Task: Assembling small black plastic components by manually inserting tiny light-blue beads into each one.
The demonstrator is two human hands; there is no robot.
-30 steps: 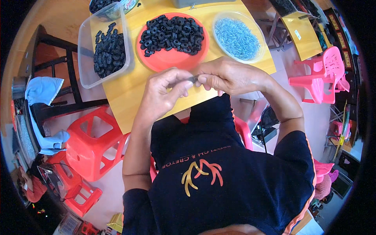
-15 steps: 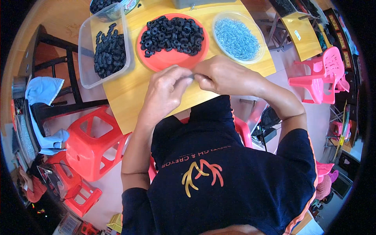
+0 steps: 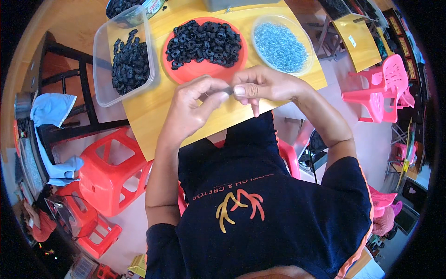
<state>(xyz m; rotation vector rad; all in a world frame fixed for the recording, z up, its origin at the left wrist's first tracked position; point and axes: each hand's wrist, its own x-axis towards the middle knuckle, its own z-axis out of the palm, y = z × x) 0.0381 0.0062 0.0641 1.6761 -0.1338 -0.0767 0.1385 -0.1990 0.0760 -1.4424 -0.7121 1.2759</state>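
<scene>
My left hand [image 3: 195,104] and my right hand [image 3: 267,86] meet over the near part of the yellow table [image 3: 153,125]. Pinched between their fingertips is a small black part [image 3: 229,90], mostly hidden by the fingers. Just beyond them, a red plate [image 3: 181,76] bears a heap of small black ring-shaped parts [image 3: 204,44]. A clear rectangular box [image 3: 100,69] to the left holds darker, ribbed black pieces [image 3: 130,67]. To the right, a clear oval tub [image 3: 290,73] contains many tiny pale-blue, see-through pieces [image 3: 281,46].
A round container with black pieces [image 3: 121,5] and a grey box [image 3: 241,3] stand along the far side. Red stools [image 3: 109,172] are at the left, beside a black frame draped with blue cloth [image 3: 52,109]. Pink chairs [image 3: 371,100] stand at the right.
My right hand has turned so that its thumb shows on top and a lower finger hangs down. Both hands stay together at nearly the same place.
</scene>
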